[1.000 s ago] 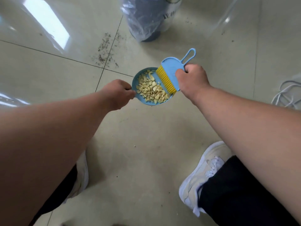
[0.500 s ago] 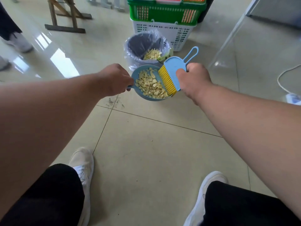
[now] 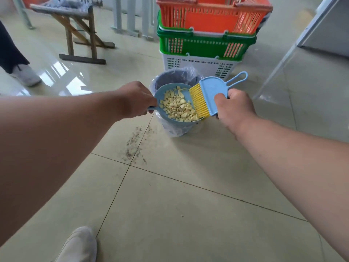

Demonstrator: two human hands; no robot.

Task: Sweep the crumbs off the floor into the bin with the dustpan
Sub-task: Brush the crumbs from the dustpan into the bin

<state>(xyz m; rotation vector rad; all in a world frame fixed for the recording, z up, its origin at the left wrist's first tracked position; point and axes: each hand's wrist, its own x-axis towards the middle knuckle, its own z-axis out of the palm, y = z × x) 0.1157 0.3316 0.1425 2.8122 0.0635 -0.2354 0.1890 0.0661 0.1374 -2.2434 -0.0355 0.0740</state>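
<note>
We see a round blue dustpan (image 3: 170,91) held in the air right over the bin (image 3: 174,76), covering most of the bin's opening. The pan is heaped with pale yellow crumbs (image 3: 179,108), broken into small chunky bits. The bin is a small grey pail lined with a clear plastic bag, standing on the tiled floor (image 3: 188,205).

Our left hand (image 3: 136,100) sits to the left of the bin, fingers curled tightly round the dustpan's short handle. Our right hand (image 3: 233,108) sits to the right of the bin and grips a blue brush (image 3: 215,91) by its body, thumb on top. The brush's yellow bristles (image 3: 199,101) rest against the pan's right edge, touching the crumbs. A loop handle sticks up from the brush, away from the bin.

Behind the bin, touching or nearly so, stands a stack of baskets (image 3: 205,44): white at the bottom, green in the middle, orange on top. On the floor in front of the bin and to its left lies a smear of dark specks (image 3: 135,146). One pale shoe (image 3: 79,244) shows far in front of the bin, at the bottom edge.
</note>
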